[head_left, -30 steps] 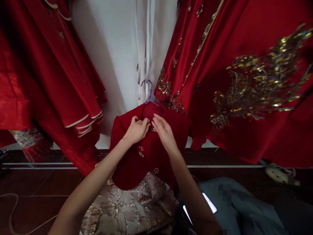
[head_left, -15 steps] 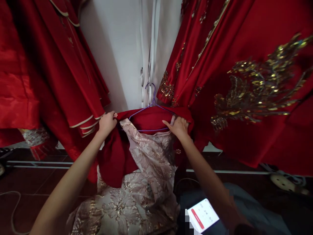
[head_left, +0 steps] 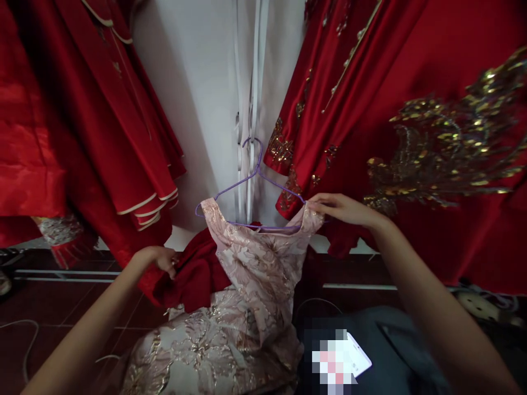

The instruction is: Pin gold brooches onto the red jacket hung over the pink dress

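Note:
A pale pink brocade dress (head_left: 251, 274) hangs on a purple wire hanger (head_left: 251, 181), hooked on a white fitting on the wall. My left hand (head_left: 158, 260) is closed on a dark red jacket (head_left: 193, 277), now off the hanger and bunched low at the dress's left side. My right hand (head_left: 340, 208) pinches the dress's right shoulder strap at the hanger's right end.
Red garments (head_left: 82, 126) hang on the left and a red gown with gold sequin embroidery (head_left: 432, 148) on the right. A white wall (head_left: 206, 82) lies between them. A lit phone (head_left: 341, 362) rests on grey cloth at the bottom. A cable lies on the dark floor (head_left: 53, 312).
The red jacket was unfastened, spread open, then pulled off the hanger down to the left by my left hand. My right hand moved out to the dress's right shoulder.

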### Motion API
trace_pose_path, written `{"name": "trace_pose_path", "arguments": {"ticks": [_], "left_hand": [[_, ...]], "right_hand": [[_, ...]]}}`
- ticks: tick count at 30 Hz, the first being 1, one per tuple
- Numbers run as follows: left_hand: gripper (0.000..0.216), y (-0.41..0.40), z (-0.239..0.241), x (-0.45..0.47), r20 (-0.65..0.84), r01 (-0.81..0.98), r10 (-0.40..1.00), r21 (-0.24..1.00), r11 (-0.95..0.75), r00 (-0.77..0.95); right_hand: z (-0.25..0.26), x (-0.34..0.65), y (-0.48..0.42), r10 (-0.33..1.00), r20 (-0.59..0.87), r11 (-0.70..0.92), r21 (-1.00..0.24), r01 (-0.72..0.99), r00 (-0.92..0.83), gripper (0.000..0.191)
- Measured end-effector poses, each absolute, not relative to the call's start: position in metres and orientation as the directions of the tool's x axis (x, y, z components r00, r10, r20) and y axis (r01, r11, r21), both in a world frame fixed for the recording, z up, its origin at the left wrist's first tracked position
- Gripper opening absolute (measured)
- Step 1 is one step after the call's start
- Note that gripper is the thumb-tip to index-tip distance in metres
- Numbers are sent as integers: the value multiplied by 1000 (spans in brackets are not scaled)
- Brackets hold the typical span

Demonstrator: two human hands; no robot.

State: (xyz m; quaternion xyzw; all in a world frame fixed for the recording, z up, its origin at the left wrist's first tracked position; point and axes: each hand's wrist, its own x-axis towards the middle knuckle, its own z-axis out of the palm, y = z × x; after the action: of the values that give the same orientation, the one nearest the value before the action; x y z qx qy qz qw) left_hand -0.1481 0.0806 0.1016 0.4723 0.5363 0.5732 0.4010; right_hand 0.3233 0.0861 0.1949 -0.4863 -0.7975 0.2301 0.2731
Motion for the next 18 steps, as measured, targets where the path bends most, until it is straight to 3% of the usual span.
{"name": "trace_pose_path", "arguments": {"ticks": [2, 4, 6, 10, 15, 18], "left_hand": [[40, 92, 114, -144, 146, 155, 971, 981, -118, -187], [49, 112, 128, -131, 265, 376, 962, 900, -221, -67], [53, 132, 140, -113, 415, 550, 901, 727, -410, 123], [37, 158, 151, -92, 451, 687, 809, 449, -571, 377], [36, 153, 139, -115, 490, 804, 809, 306, -509, 325], [34, 144, 122, -136, 384, 893, 867, 186, -409, 317]], "right_hand": [[185, 322, 88, 905, 256, 420, -662, 621, -340, 49], [178, 321, 89, 907, 295, 420, -675, 607, -300, 48], [173, 320, 89, 914, 316, 406, -689, 600, -256, 46], [172, 324, 87, 911, 378, 398, -708, 583, -163, 43], [162, 339, 89, 847, 531, 423, -674, 606, -1, 40], [141, 354, 85, 823, 550, 312, -649, 694, 145, 41]]}}
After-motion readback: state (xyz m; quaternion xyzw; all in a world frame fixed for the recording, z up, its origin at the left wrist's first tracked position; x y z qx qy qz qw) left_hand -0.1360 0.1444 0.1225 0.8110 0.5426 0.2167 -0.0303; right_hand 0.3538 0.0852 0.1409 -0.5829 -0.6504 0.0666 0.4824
